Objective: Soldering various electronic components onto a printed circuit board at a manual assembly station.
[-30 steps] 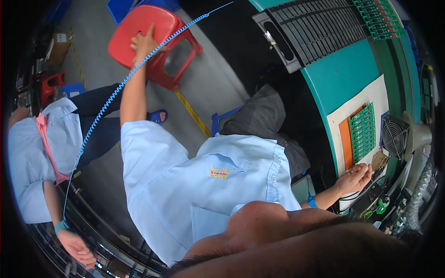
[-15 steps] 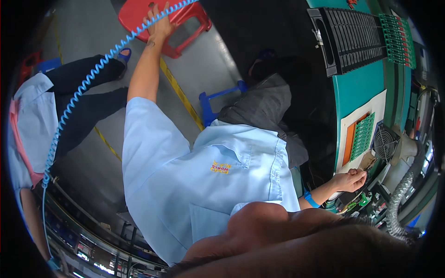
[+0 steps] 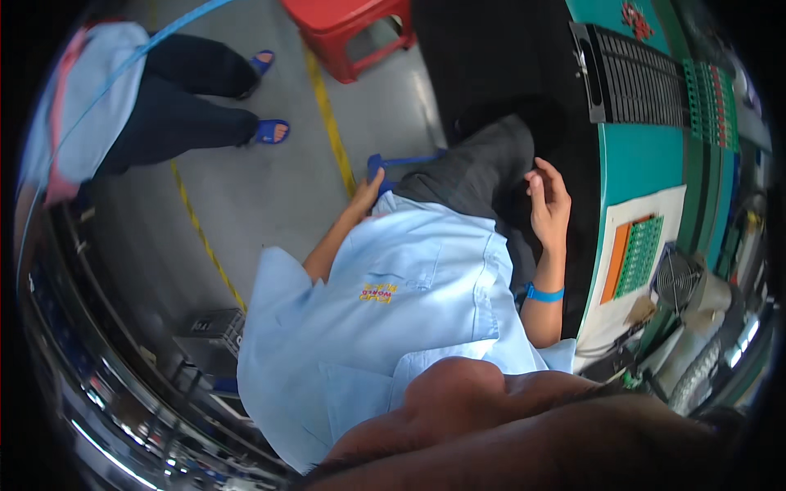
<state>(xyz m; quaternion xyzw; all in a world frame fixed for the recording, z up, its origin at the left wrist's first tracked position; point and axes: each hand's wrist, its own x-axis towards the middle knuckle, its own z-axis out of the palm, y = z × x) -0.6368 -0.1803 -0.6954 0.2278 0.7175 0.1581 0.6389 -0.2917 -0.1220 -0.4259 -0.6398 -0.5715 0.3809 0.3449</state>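
My left hand [image 3: 367, 191] is down at my side, its fingers closed round the edge of a blue plastic stool [image 3: 377, 164] beneath me. Much of that stool is covered by my shirt and grey trousers. Above my lap, beside the workbench [image 3: 637, 159], my right hand [image 3: 550, 203] is raised with loosely bent fingers apart and nothing in it. A blue wristband [image 3: 545, 293] circles that wrist. On the bench nearby, a panel of green circuit boards [image 3: 639, 258] with an orange strip lies on a white sheet [image 3: 670, 211].
Farther along the bench stand a black slotted rack [image 3: 643, 78], green boards [image 3: 711, 102] and small red parts [image 3: 636, 20]. A round fan [image 3: 678, 274] is near the panel. A red stool [image 3: 348, 37] stands on the floor. Another person [image 3: 196, 102] stands at left, behind a blue cord [image 3: 123, 69].
My left hand has left the red stool and now grips the blue one. My right hand has come away from the bench to above my lap and its fingers have opened.
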